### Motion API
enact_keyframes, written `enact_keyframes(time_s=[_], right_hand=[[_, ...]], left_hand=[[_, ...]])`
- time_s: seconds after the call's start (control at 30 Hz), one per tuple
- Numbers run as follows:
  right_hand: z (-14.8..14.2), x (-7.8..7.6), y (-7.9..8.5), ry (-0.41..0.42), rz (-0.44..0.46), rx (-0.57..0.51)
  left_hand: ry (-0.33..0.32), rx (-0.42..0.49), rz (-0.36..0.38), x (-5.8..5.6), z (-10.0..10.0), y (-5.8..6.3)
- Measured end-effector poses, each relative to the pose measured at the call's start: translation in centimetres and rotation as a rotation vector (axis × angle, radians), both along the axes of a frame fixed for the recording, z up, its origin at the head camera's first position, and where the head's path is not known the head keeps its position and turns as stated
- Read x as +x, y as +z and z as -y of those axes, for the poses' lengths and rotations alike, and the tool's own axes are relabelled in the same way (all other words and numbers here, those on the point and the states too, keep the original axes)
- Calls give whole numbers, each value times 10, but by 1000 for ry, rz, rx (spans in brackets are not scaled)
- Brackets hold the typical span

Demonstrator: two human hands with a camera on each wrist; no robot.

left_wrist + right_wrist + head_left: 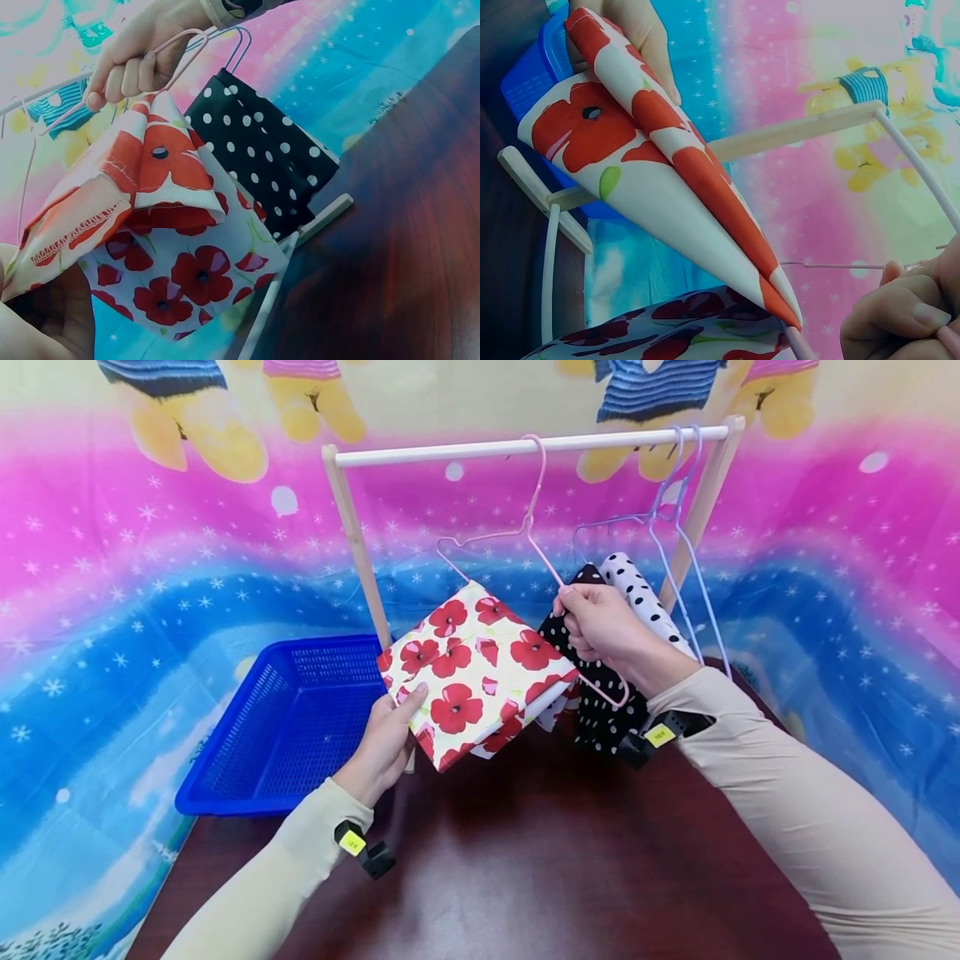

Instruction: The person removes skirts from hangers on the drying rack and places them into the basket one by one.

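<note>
Patterned fabric [150, 568] in pink and blue was hung behind a dark reddish counter [525, 877], on which a wooden rack [427, 452] was set. From its rod a pink hanger [529, 518] was hung by the hook, its frame tilted down toward the right. Red-flowered cloth [457, 672] was carried on that hanger between the two hands, turned cornerwise, with one corner pointed up and another toward the right; no clearly longer axis could be told.

Of the two hands, the left [386, 735] was the nearer: the cloth's lower left edge was pinched by it, thumb laid on the front. By the right [603, 622], the hanger's right arm was gripped, above and just beside the cloth's right corner. Below that hand, the hanger's right end was left bare, jutting past the cloth; how the bar was threaded behind the folds could not be seen.

Farther right, black dotted cloth [611, 710] was seen near bluish hangers [653, 517]; at the left, a blue basket [236, 806] was placed.
</note>
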State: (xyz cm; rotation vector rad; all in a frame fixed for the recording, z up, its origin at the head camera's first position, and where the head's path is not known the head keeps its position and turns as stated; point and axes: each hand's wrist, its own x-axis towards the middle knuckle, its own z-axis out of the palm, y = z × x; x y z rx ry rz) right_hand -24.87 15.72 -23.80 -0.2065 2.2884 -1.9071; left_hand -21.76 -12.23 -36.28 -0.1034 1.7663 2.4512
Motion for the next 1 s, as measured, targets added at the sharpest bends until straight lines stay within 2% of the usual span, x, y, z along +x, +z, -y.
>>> enact_keyframes(time_s=[0.3,1.0], right_hand=[[-1,-1,-1,11,-15,-8],[-2,0,-2,16,-7,-14]], left_hand=[[-24,2,-22,1,4,-1],[-16,-39,9,6,9,0]])
